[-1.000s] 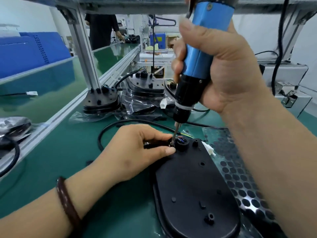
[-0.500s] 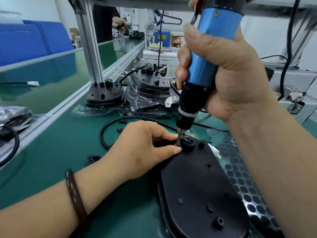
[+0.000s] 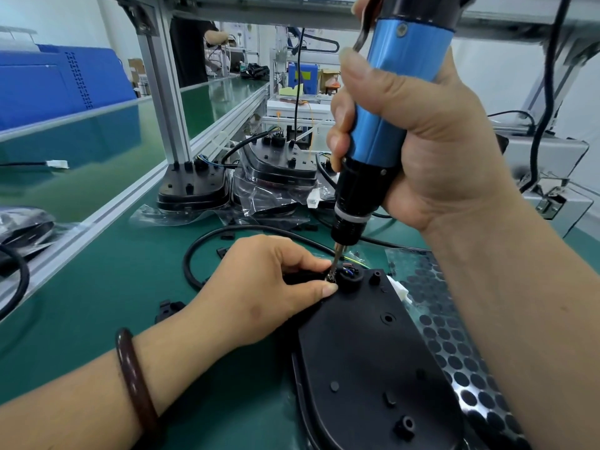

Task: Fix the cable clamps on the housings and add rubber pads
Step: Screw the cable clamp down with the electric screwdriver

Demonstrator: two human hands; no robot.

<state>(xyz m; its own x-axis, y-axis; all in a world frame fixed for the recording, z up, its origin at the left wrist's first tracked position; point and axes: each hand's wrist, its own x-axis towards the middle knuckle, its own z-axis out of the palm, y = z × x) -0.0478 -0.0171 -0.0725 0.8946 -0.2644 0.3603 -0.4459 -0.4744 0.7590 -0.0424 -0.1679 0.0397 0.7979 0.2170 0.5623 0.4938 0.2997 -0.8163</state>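
Right hand [image 3: 425, 141] grips the blue electric screwdriver [image 3: 386, 125] tight, its bit pressed down at the far end of the black housing [image 3: 373, 358]. Left hand [image 3: 259, 293] pinches the cable clamp [image 3: 303, 276] at that same far end, just beside the bit. Right of the housing lies the sheet of rubber pads [image 3: 454, 352]; beyond the housing loops a black cable [image 3: 227, 228].

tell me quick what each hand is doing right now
Left hand: pinching the cable clamp on the black housing.
Right hand: gripping the blue electric screwdriver.
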